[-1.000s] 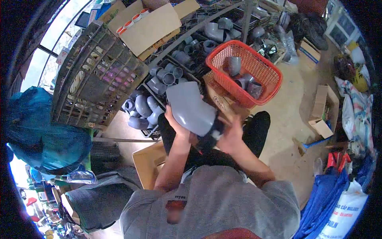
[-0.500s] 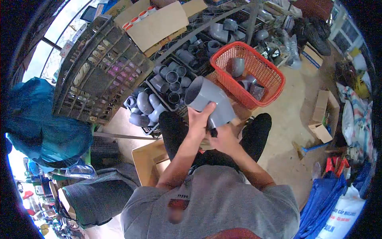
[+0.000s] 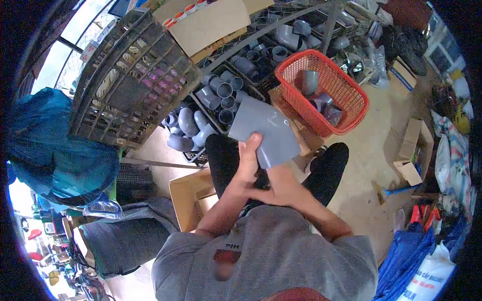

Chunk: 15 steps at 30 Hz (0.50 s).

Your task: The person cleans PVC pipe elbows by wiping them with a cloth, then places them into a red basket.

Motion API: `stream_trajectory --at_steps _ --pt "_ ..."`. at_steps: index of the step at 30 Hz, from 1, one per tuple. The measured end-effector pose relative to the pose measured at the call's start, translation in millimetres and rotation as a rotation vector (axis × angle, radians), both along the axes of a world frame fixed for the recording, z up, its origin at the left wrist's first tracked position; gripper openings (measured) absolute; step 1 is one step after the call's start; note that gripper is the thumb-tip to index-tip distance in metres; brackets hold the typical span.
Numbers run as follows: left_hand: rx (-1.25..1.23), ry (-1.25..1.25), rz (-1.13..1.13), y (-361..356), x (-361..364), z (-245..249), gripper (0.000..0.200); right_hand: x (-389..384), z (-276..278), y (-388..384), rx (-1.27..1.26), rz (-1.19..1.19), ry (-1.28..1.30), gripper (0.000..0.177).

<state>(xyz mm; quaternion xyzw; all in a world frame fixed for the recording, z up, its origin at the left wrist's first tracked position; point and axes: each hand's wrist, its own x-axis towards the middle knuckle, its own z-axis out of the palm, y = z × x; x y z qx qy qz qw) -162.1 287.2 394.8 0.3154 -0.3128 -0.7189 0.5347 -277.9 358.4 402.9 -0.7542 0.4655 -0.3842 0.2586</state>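
Seen from the head camera, a person in a grey T-shirt and black trousers is sitting among plumbing stock and holding a large grey plastic pipe fitting (image 3: 263, 130) up in front of the knees, clear of every container. The left hand (image 3: 248, 163) is closing its grip around the lower edge of the fitting, with the thumb pressing on the near face. The right hand (image 3: 282, 188) is resting just below and against the left. Its fingers are tucked out of sight, so it is impossible to tell whether its grip is clamping on anything. Beyond the fitting, a red plastic mesh basket (image 3: 351, 108) is sitting on a flat cardboard carton and carrying only a handful of smaller grey pipe pieces (image 3: 310, 80), with much of its bottom showing bare. To its left, low black plastic crates (image 3: 197, 159) are brimming with grey couplings and elbows (image 3: 223, 93), and a tall black lattice crate (image 3: 130, 85) is leaning beside them under a brown cardboard sheet (image 3: 211, 25). An open brown cardboard box (image 3: 188, 198) is lying by the left knee. Judging by this spread, the handling is looking to be at an early stage: a few pieces are lying in the basket, far more are waiting in the crates, and the large fitting is not yet resting anywhere.
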Motion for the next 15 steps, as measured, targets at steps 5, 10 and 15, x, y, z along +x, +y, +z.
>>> stream_trajectory --at_steps 5,10,15 --pt "-0.004 0.019 0.197 3.5 -18.0 36.9 0.05 -36.4 3.3 -24.0 -0.383 0.035 0.407 0.075" --pt "-0.08 0.031 0.264 7.6 -15.1 44.0 0.043 -37.5 27.3 -30.8 -0.461 0.094 0.355 0.067" --pt "-0.078 -0.107 0.297 5.0 13.8 -5.9 0.047 -14.2 -12.1 -19.2 0.644 0.32 -0.784 0.057"
